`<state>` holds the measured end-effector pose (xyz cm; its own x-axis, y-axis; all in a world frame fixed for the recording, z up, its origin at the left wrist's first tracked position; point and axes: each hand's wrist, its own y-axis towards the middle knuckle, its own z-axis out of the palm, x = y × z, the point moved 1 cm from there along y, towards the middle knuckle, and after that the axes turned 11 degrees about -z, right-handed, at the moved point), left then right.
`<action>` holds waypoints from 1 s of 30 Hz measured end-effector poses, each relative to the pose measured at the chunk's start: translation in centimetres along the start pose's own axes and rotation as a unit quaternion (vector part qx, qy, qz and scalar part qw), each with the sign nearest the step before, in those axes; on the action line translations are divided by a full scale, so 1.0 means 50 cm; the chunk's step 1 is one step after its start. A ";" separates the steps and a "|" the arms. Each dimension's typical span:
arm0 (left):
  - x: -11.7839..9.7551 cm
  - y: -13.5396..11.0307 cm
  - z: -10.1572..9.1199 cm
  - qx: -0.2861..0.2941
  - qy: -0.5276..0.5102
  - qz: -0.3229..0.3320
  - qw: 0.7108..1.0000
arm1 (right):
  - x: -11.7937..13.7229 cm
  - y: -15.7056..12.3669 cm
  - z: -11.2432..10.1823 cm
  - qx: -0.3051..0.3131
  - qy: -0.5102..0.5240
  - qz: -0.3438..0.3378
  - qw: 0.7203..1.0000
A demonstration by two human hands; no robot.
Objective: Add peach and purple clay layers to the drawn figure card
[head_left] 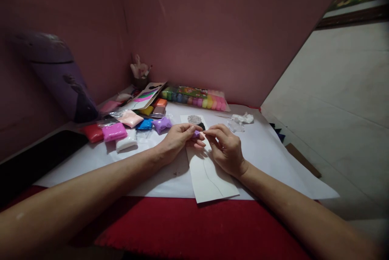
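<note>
Between the thumb and fingers of my left hand (179, 138) is a small lump of purple modelling clay (197, 134). My right hand (226, 146) meets it from the other side, thumb and forefinger pinched close to the clay; whether a bit of clay is in that pinch is too small to make out. Beneath both hands lies a white card strip (209, 183) with a thin curved line drawn on it. Grey and black clay shapes (194, 119) sit at its far end, partly covered by my fingers.
Several clay packets, among them pink (114, 132) and purple (162, 124), lie at the left. Behind are a long pack of coloured clay (194, 97) and a decorated card (147, 95). Crumpled white wrapping (243, 118) rests at the right, on white paper (267, 162) over a red cloth (194, 227).
</note>
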<state>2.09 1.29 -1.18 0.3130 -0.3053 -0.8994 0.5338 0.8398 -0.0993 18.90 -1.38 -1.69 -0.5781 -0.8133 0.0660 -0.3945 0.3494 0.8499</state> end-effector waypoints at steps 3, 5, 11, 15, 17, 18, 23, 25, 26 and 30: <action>0.002 0.002 0.000 -0.001 -0.012 -0.001 1.000 | 0.000 0.000 0.000 0.001 0.001 -0.001 1.000; 0.003 0.003 0.000 -0.003 -0.018 0.000 1.000 | -0.001 0.000 -0.001 0.002 0.000 -0.001 1.000; 0.001 0.001 0.000 -0.001 0.006 -0.013 1.000 | -0.001 0.000 -0.001 0.001 0.004 -0.003 1.000; -0.002 0.000 -0.003 -0.007 0.045 0.000 0.999 | 0.001 0.002 -0.001 -0.003 0.000 -0.008 1.000; -0.002 0.000 -0.004 -0.011 0.061 0.002 0.998 | 0.001 0.002 -0.002 -0.003 -0.002 -0.010 1.000; -0.002 0.000 -0.004 -0.012 0.066 0.003 0.998 | 0.001 0.003 -0.002 -0.003 -0.003 -0.011 1.000; -0.002 0.000 -0.001 -0.003 0.054 0.007 0.998 | 0.000 0.001 -0.002 -0.003 -0.004 -0.009 1.000; -0.001 0.000 -0.001 -0.004 0.054 0.003 0.999 | 0.000 0.001 -0.002 -0.003 -0.006 -0.007 1.000; -0.001 0.001 -0.002 -0.009 0.060 0.002 0.998 | 0.000 0.001 -0.002 -0.003 -0.006 -0.006 1.000; 0.000 0.002 -0.007 -0.032 0.117 0.025 0.992 | 0.000 0.002 -0.001 -0.003 -0.003 -0.007 1.000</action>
<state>1.84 1.53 -1.33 0.1420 -0.1562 -0.9775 0.4697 0.8798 -0.0724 18.87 -1.36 -1.58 -0.5777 -0.8147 0.0511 -0.3981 0.3358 0.8537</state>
